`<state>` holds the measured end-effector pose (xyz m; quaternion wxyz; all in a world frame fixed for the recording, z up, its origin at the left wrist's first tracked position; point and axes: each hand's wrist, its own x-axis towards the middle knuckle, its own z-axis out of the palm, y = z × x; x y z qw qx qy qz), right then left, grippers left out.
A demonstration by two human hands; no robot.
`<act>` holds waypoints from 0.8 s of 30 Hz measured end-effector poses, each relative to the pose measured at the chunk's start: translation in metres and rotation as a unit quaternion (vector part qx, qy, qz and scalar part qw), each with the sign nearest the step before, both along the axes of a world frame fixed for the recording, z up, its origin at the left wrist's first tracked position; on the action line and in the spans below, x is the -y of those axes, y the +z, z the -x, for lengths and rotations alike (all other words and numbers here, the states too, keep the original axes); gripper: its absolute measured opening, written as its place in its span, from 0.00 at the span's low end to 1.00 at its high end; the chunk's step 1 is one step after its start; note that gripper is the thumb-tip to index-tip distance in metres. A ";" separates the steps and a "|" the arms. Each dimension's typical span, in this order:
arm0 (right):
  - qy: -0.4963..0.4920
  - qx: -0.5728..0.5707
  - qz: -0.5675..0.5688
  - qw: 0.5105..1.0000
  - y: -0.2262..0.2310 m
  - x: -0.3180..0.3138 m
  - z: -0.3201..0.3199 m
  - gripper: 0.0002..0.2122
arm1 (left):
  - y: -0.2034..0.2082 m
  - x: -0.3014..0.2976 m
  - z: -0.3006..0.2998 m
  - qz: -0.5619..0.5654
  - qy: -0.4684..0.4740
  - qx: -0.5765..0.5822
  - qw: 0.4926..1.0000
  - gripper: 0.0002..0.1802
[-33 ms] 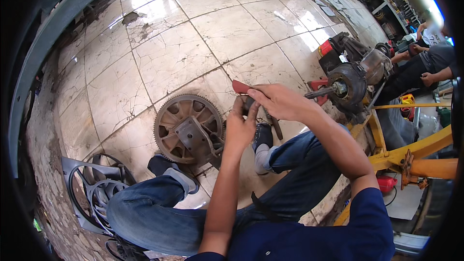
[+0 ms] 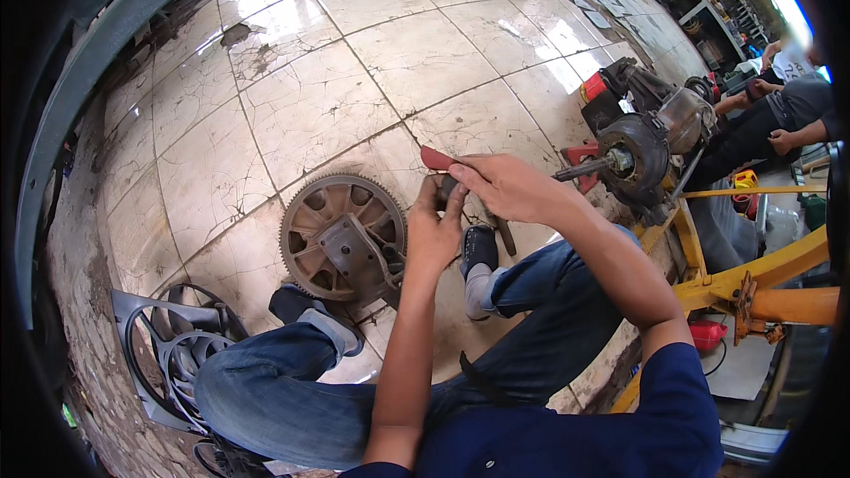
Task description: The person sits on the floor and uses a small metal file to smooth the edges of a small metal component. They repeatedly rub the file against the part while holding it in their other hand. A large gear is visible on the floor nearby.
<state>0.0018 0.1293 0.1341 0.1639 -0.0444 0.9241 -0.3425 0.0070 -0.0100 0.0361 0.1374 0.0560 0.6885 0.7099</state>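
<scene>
My left hand (image 2: 434,228) is closed round a small dark part (image 2: 448,188), mostly hidden by the fingers. Close against it, my right hand (image 2: 506,188) pinches a reddish-brown piece that looks like folded sandpaper (image 2: 435,158), its free end pointing left. Below and left of the hands, a rusty toothed flywheel (image 2: 298,212) lies flat on the floor, between my feet and the hands. On top of it sits a dark metal bracket (image 2: 343,246) with holes. A dark bar-like handle (image 2: 506,235) lies beside my right shoe.
A greasy mechanical assembly with a shaft (image 2: 633,155) stands at the right, by a yellow steel frame (image 2: 708,290). Another person's hand (image 2: 783,142) shows at the far right. A fan shroud (image 2: 181,350) lies at lower left on the tiled floor (image 2: 301,88).
The view has shifted very slightly. Both hands keep nearly the same hold and position.
</scene>
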 end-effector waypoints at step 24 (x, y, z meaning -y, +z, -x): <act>0.092 -0.113 -0.095 0.985 -0.025 -0.001 -0.003 0.20 | -0.011 -0.012 0.000 -0.094 0.034 0.044 0.994 0.06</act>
